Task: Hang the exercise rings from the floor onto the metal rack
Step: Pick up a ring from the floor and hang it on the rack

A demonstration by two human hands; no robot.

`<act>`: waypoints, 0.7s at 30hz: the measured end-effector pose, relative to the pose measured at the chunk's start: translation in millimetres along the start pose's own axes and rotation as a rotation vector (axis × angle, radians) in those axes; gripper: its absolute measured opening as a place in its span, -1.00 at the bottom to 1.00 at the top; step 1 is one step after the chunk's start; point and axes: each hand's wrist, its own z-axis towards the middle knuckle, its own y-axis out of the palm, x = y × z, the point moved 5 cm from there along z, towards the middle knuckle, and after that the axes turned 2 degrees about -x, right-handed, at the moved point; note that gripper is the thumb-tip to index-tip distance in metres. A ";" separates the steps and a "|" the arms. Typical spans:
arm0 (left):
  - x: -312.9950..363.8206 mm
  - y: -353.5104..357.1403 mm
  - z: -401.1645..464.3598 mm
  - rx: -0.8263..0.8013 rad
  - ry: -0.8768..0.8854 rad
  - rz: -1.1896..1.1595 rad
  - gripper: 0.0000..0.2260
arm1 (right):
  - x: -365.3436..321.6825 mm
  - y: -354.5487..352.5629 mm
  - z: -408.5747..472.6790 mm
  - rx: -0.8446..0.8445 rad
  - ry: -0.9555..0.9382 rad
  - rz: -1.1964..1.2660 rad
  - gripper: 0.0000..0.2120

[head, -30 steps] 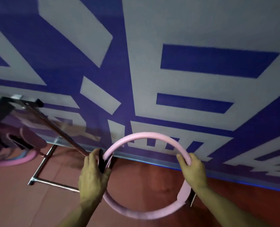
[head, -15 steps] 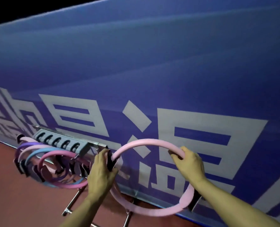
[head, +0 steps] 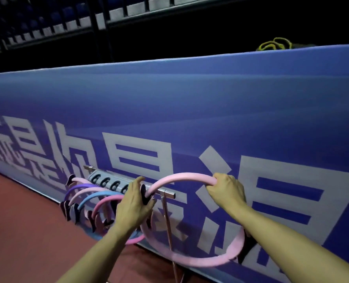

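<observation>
Left hand [head: 134,209] and right hand [head: 226,190] grip one pink ring [head: 181,178]; four rings [head: 96,196] hang on the rack [head: 167,194].

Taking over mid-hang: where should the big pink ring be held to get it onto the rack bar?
Hold the pink ring as now: left hand on its dark side pad by the rack bar, right hand over the top arc, from the near side; that leaves its opening clear.

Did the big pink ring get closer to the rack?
Yes. The pink ring, once right of the rack bar, now overlaps the bar's end.
</observation>
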 end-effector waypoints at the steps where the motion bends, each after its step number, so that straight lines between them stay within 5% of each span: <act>1: -11.0 -11.5 1.6 -0.013 0.013 0.007 -0.34 | -21.8 3.4 -3.7 -0.006 -0.019 -0.035 -0.87; 11: -71.7 -85.3 -6.6 -0.168 0.276 -0.138 -0.49 | -199.3 71.4 -33.1 -0.155 -0.195 -0.185 -0.78; 21: -110.4 -89.7 21.0 -0.288 0.436 0.093 -0.65 | -263.7 124.9 -19.4 -0.313 -0.316 -0.236 -0.77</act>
